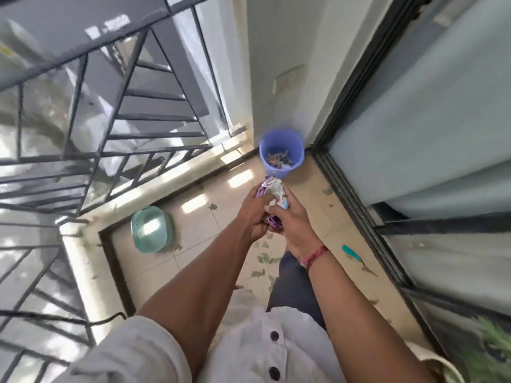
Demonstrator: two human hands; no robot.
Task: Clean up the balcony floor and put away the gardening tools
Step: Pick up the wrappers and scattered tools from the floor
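Crumpled bundle of purple, white and silvery foil wrappers, held above the tiled balcony floor just short of the round blue plastic bin. The left hand and the right hand are pressed together around the bundle, with fingers curled over its lower part and its upper end standing free between them.

The bin stands in the far corner, between the wall and the dark sliding-door frame, and holds a small layer of mixed litter at its bottom. The step in hand appears to be compacting the wrappers for disposal. To do it well, squeeze the bundle tight so that no loose scrap springs out. Bring both hands directly over the bin's mouth before letting go, and release low, since light foil may drift.

Scattered green leaves lie on the tiles around the person's legs and remain to be gathered. A teal-handled slender gardening tool lies near the door track, not yet put away. A pale green oval plastic container rests by the ledge under the dark metal railing.
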